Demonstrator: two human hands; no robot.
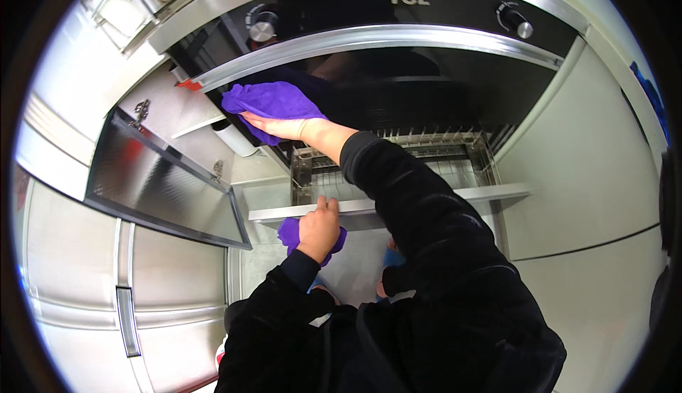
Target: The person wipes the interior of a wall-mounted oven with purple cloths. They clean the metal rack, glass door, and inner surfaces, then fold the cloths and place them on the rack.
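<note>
My right hand (277,126) presses a purple cloth (272,100) flat against the left part of the black glass front of a TCL appliance (394,86), below its metal handle strip. Lower down, my left hand (319,228) holds a second purple cloth (289,233), which bunches out on both sides of it. The fingertips of that hand rest on the top edge of a pulled-out drawer front (357,206). Inside the drawer sits a wire dish rack (474,158), partly hidden by my right forearm.
A framed glass cabinet door (165,180) stands open at the left, beside a shelf (200,121) and a white cylinder (234,138). Two knobs (262,29) (517,22) stick out above the glass front. Pale cabinet panels (581,158) line the right side. My feet are below the drawer.
</note>
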